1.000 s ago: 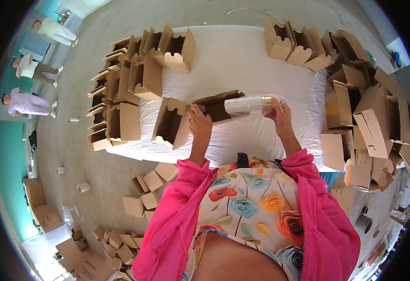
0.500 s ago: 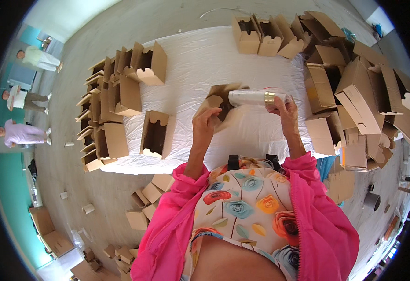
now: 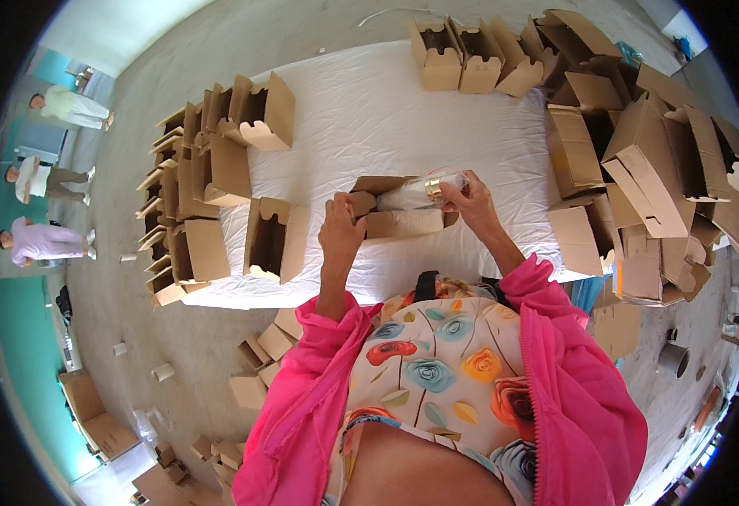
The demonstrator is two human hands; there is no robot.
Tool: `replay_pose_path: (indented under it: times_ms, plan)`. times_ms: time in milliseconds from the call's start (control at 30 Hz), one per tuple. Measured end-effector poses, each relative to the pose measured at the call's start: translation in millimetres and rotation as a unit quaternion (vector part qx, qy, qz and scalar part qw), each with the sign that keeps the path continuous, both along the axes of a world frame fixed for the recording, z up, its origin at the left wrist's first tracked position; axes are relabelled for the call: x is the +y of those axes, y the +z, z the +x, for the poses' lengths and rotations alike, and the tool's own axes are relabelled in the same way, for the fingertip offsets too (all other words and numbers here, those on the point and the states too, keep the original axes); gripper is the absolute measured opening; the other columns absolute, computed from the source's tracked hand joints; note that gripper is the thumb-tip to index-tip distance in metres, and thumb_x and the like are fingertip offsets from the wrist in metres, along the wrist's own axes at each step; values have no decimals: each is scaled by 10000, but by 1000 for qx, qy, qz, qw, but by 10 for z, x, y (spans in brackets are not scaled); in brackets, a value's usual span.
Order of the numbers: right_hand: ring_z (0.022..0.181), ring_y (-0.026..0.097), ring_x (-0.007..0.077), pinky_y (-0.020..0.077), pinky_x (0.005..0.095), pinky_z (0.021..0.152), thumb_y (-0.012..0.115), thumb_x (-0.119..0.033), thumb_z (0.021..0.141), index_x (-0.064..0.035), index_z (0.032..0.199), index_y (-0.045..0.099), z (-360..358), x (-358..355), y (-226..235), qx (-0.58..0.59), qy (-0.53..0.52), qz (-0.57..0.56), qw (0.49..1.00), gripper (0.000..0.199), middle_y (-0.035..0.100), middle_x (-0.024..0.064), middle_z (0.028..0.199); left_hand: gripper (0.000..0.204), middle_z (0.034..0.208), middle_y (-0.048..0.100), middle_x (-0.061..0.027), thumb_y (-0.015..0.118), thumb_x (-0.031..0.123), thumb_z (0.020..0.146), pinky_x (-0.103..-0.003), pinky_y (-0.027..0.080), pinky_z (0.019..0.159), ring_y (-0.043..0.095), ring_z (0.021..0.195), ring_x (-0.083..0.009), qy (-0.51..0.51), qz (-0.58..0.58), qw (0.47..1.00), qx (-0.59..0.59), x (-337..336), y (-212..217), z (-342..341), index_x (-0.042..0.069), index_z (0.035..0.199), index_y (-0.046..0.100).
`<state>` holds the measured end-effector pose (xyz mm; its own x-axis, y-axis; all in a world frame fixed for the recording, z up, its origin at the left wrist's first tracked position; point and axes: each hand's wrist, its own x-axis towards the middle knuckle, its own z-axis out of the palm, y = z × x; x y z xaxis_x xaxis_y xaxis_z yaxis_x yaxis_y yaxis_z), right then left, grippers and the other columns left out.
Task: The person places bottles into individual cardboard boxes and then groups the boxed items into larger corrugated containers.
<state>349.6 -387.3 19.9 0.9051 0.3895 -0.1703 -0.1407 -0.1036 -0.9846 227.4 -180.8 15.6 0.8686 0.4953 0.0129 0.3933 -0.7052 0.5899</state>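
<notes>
A small brown cardboard box (image 3: 399, 226) lies with its opening up on the white-covered table in front of me. Its left end is gripped by my left hand (image 3: 341, 226), with the fingers closed over the edge. My right hand (image 3: 472, 205) is closed round the clear-ended top of a pale bottle (image 3: 407, 196) with a gold band. The bottle looks wrapped in clear plastic. It lies lengthwise over the box opening, its body partly down inside; the box walls hide its lower side.
One open box (image 3: 275, 240) stands left of my hands, beside rows of open boxes (image 3: 226, 173). More boxes line the far edge (image 3: 479, 63), and a heap of larger cartons (image 3: 648, 173) rises at the right. Three people (image 3: 45, 240) stand on the floor at far left.
The bottle has moved left and down from above the box to partly inside it. The box, blurred and tilted before, now lies lengthwise and steady, and my left hand has moved left with it.
</notes>
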Motion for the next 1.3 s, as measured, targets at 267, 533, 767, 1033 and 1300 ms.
replay_pose_path:
  times_ms: [267,533,767,1033,1300]
  plan:
    - [663,551,106,464,233,592,573,-256,806,9,929,497,-22,45,-269,48,-56,135,988,301,578,67,762,327,832,583,-144,616,221,726,-444,448,571,587,728,-325,20,142,973,181,212,-115,75,91,960,428]
    - [674,512,97,420,217,573,574,-266,809,24,950,462,-102,56,136,-95,-28,-16,995,341,557,63,768,233,893,594,-107,483,113,828,-291,437,690,561,769,-206,6,-201,961,-191,188,-491,132,50,1044,546]
    - [676,477,100,417,222,622,531,-348,826,-15,1013,477,105,-208,-78,-46,65,-49,996,385,514,33,832,269,1027,541,-30,484,92,848,-232,395,807,498,909,-94,62,-438,863,-245,-185,-752,141,31,1108,512]
    - [737,570,190,446,291,607,491,-258,846,12,1001,425,125,-73,16,-192,147,-199,950,318,560,109,892,313,1018,577,-114,503,77,815,-260,410,815,539,954,-161,3,-287,936,-203,-68,-878,80,17,1122,482]
    - [660,599,222,536,314,575,507,-159,812,-13,1114,381,-37,-14,-393,230,52,28,971,359,550,131,907,316,949,591,-150,496,84,810,-294,437,760,575,899,-227,25,-265,930,-253,-71,-1150,8,39,1122,474]
